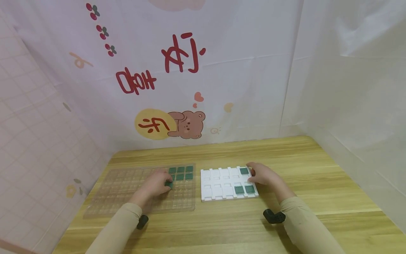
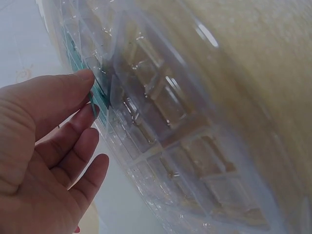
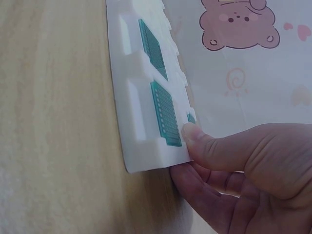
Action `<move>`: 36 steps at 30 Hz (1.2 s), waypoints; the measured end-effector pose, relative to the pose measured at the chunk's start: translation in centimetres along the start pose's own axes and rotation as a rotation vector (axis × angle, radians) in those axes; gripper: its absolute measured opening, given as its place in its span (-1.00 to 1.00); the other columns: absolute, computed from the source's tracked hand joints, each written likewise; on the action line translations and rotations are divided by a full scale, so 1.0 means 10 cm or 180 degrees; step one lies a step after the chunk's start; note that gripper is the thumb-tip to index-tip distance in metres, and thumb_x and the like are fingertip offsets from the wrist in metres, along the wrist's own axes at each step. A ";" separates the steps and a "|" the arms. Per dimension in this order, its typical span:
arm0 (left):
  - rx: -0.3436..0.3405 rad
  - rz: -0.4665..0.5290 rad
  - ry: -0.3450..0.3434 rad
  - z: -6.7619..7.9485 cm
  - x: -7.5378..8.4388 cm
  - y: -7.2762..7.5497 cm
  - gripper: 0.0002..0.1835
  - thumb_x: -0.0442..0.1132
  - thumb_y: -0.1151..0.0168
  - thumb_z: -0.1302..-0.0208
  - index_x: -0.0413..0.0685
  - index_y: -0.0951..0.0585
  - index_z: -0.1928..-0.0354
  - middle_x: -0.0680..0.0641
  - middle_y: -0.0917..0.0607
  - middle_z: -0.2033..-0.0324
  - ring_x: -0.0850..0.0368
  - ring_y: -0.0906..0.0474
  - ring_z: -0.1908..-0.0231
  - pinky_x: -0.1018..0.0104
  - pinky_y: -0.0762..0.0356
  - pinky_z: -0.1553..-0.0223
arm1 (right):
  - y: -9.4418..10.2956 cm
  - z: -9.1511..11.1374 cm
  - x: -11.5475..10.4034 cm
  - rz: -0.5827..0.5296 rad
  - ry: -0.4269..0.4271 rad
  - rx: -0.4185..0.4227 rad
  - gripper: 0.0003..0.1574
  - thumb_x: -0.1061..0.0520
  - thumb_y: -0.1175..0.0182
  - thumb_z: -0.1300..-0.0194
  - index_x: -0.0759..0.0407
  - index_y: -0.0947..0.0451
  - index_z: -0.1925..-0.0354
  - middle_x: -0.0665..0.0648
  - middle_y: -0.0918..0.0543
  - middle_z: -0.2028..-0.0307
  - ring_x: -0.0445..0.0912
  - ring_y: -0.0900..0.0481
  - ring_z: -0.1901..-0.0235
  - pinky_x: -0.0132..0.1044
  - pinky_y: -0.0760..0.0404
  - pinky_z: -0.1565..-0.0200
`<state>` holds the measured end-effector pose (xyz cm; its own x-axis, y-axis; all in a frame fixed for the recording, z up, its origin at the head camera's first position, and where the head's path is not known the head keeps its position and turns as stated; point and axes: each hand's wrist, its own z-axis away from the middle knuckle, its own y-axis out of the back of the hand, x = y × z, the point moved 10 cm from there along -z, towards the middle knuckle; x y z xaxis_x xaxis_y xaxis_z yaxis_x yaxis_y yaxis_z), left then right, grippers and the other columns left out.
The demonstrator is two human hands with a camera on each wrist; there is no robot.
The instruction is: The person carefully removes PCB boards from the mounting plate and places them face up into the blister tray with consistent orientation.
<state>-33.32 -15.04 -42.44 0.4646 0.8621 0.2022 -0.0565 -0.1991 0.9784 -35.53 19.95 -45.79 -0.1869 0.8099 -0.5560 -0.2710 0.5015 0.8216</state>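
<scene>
My left hand (image 1: 157, 182) is over the clear plastic tray (image 1: 117, 187) on the left, thumb and forefinger pinching a small green circuit board (image 2: 101, 97) by its edge. In the left wrist view the other fingers are loosely bent beside the tray. Several more green boards (image 1: 180, 169) lie in the tray's upper right pockets. My right hand (image 1: 265, 174) holds the right end of the white tray (image 1: 217, 183), thumb on top and fingers at its side. Three green boards sit in that tray: one in the upper right pocket, and two (image 3: 166, 114) in the lower row's right pockets.
Both trays lie side by side on a wooden table (image 1: 228, 225), a narrow gap between them. A white printed curtain (image 1: 241, 81) hangs behind the table and along its sides. Black wrist devices (image 1: 274, 216) stick out below both forearms.
</scene>
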 end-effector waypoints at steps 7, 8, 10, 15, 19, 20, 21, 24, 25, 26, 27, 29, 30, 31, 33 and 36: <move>-0.0049 0.0034 0.0057 -0.01 -0.03 -0.03 -0.80 -0.35 -0.51 -0.02 -0.13 -0.74 0.26 0.00 -0.65 0.30 -0.03 -0.53 0.15 -0.03 -0.48 -0.01 | 0.00 0.01 -0.02 -0.0025 0.0039 0.0004 -0.21 0.29 -0.39 -0.17 0.50 -0.30 -0.30 0.18 -0.52 0.28 0.03 -0.43 0.27 -0.09 -0.46 0.18; -0.0060 0.0044 0.0069 -0.01 -0.03 -0.04 -0.80 -0.35 -0.52 -0.02 -0.14 -0.74 0.26 0.00 -0.65 0.30 -0.03 -0.53 0.15 -0.02 -0.49 0.00 | 0.00 0.02 -0.02 -0.0034 0.0047 0.0006 -0.21 0.29 -0.38 -0.17 0.50 -0.30 -0.29 0.17 -0.51 0.30 0.01 -0.43 0.28 -0.11 -0.45 0.20; -0.0085 0.0071 0.0087 -0.01 -0.04 -0.05 -0.79 -0.35 -0.52 -0.03 -0.14 -0.74 0.25 -0.01 -0.65 0.29 -0.04 -0.53 0.14 0.00 -0.50 0.01 | 0.00 0.03 -0.04 -0.0052 0.0068 0.0011 -0.21 0.29 -0.38 -0.18 0.51 -0.30 -0.29 0.15 -0.49 0.32 0.00 -0.42 0.31 -0.13 -0.43 0.23; -0.0060 0.0131 0.0089 0.00 -0.06 -0.05 -0.82 -0.37 -0.49 -0.06 -0.14 -0.74 0.25 0.00 -0.65 0.29 -0.02 -0.54 0.15 0.02 -0.53 0.05 | 0.00 0.04 -0.06 -0.0058 0.0094 0.0023 -0.21 0.30 -0.37 -0.18 0.52 -0.30 -0.29 0.14 -0.48 0.34 -0.01 -0.41 0.32 -0.16 -0.41 0.25; 0.0065 0.0190 0.0035 0.00 -0.06 0.00 -0.83 -0.38 -0.46 -0.09 -0.16 -0.74 0.24 -0.03 -0.68 0.29 -0.02 -0.60 0.19 0.03 -0.58 0.11 | 0.00 0.04 -0.05 -0.0060 0.0091 0.0027 -0.21 0.30 -0.37 -0.18 0.52 -0.30 -0.29 0.14 -0.47 0.34 -0.02 -0.41 0.33 -0.16 -0.41 0.26; 0.0096 0.0213 0.0033 0.00 -0.06 0.01 -0.83 -0.37 -0.45 -0.10 -0.17 -0.74 0.22 -0.04 -0.69 0.28 -0.03 -0.62 0.19 0.03 -0.59 0.11 | 0.00 0.03 -0.05 -0.0063 0.0092 0.0028 -0.21 0.30 -0.37 -0.18 0.52 -0.30 -0.29 0.13 -0.47 0.35 -0.02 -0.41 0.33 -0.17 -0.41 0.27; 0.0125 0.0225 0.0011 0.00 -0.06 0.04 -0.82 -0.37 -0.45 -0.11 -0.19 -0.73 0.21 -0.07 -0.70 0.27 -0.05 -0.63 0.19 0.02 -0.60 0.12 | 0.00 0.03 -0.04 -0.0061 0.0080 0.0032 -0.21 0.30 -0.38 -0.18 0.51 -0.30 -0.29 0.14 -0.48 0.34 -0.02 -0.41 0.33 -0.16 -0.41 0.27; 0.0162 0.0336 0.0022 0.01 -0.03 0.10 -0.80 -0.35 -0.43 -0.15 -0.22 -0.72 0.16 -0.13 -0.72 0.21 -0.10 -0.66 0.16 -0.02 -0.60 0.10 | 0.00 0.02 -0.03 -0.0047 0.0055 0.0038 -0.21 0.29 -0.38 -0.17 0.51 -0.31 -0.29 0.14 -0.49 0.32 0.00 -0.42 0.31 -0.15 -0.43 0.24; 0.0173 0.0327 0.0017 0.01 -0.02 0.11 -0.79 -0.33 -0.42 -0.16 -0.22 -0.71 0.15 -0.13 -0.73 0.20 -0.11 -0.66 0.15 -0.02 -0.61 0.11 | -0.01 0.02 -0.03 -0.0049 0.0045 0.0038 -0.21 0.29 -0.38 -0.17 0.50 -0.31 -0.29 0.15 -0.50 0.32 0.00 -0.43 0.30 -0.14 -0.44 0.23; 0.0189 0.0330 0.0015 0.01 -0.01 0.13 -0.79 -0.33 -0.42 -0.17 -0.22 -0.71 0.14 -0.15 -0.73 0.18 -0.13 -0.65 0.12 -0.04 -0.60 0.08 | 0.00 0.02 -0.03 -0.0042 0.0047 0.0040 -0.21 0.29 -0.39 -0.17 0.50 -0.31 -0.29 0.15 -0.50 0.31 0.00 -0.43 0.29 -0.14 -0.45 0.23; 0.0205 0.0313 0.0016 0.01 0.00 0.15 -0.78 -0.32 -0.42 -0.17 -0.23 -0.71 0.13 -0.16 -0.73 0.16 -0.15 -0.65 0.09 -0.05 -0.58 0.05 | 0.00 0.02 -0.03 -0.0038 0.0051 0.0040 -0.21 0.29 -0.39 -0.17 0.50 -0.31 -0.29 0.15 -0.51 0.30 0.00 -0.43 0.29 -0.13 -0.45 0.22; 0.0240 0.0298 0.0026 0.02 0.04 0.18 -0.75 -0.30 -0.42 -0.19 -0.23 -0.71 0.09 -0.17 -0.72 0.11 -0.16 -0.62 0.02 -0.07 -0.55 -0.02 | 0.00 0.02 -0.03 -0.0041 0.0068 0.0039 -0.21 0.28 -0.39 -0.17 0.51 -0.30 -0.29 0.16 -0.51 0.30 0.01 -0.43 0.29 -0.13 -0.45 0.22; 0.0260 0.0280 0.0024 0.01 0.06 0.20 -0.73 -0.30 -0.41 -0.19 -0.23 -0.70 0.07 -0.17 -0.71 0.08 -0.17 -0.61 -0.01 -0.07 -0.53 -0.05 | 0.00 0.02 -0.03 -0.0048 0.0073 0.0037 -0.21 0.29 -0.38 -0.17 0.51 -0.30 -0.29 0.16 -0.51 0.30 0.01 -0.43 0.29 -0.13 -0.45 0.22; 0.0294 0.0268 0.0014 0.01 0.08 0.21 -0.72 -0.29 -0.41 -0.20 -0.23 -0.70 0.05 -0.18 -0.70 0.05 -0.18 -0.59 -0.04 -0.08 -0.50 -0.08 | 0.00 0.02 -0.03 -0.0058 0.0070 0.0036 -0.21 0.29 -0.38 -0.17 0.51 -0.30 -0.29 0.16 -0.50 0.31 0.01 -0.43 0.29 -0.13 -0.45 0.23; 0.0371 0.0267 -0.0005 0.01 0.14 0.25 -0.69 -0.29 -0.40 -0.21 -0.23 -0.69 0.01 -0.20 -0.69 0.01 -0.19 -0.56 -0.09 -0.09 -0.46 -0.13 | 0.00 0.01 -0.02 -0.0071 0.0068 0.0034 -0.21 0.29 -0.37 -0.17 0.50 -0.30 -0.30 0.15 -0.49 0.31 0.00 -0.42 0.30 -0.14 -0.44 0.23; 0.0524 0.0284 -0.0065 0.01 0.25 0.30 -0.66 -0.28 -0.40 -0.21 -0.23 -0.68 -0.02 -0.22 -0.67 -0.03 -0.20 -0.55 -0.11 -0.10 -0.44 -0.15 | 0.00 0.01 -0.02 -0.0061 0.0071 0.0035 -0.21 0.30 -0.37 -0.17 0.51 -0.30 -0.30 0.16 -0.50 0.31 0.01 -0.42 0.29 -0.13 -0.44 0.22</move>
<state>-32.20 -13.54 -39.00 0.4823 0.8283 0.2852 0.0462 -0.3492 0.9359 -35.36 19.88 -45.67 -0.2029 0.7932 -0.5742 -0.2644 0.5202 0.8121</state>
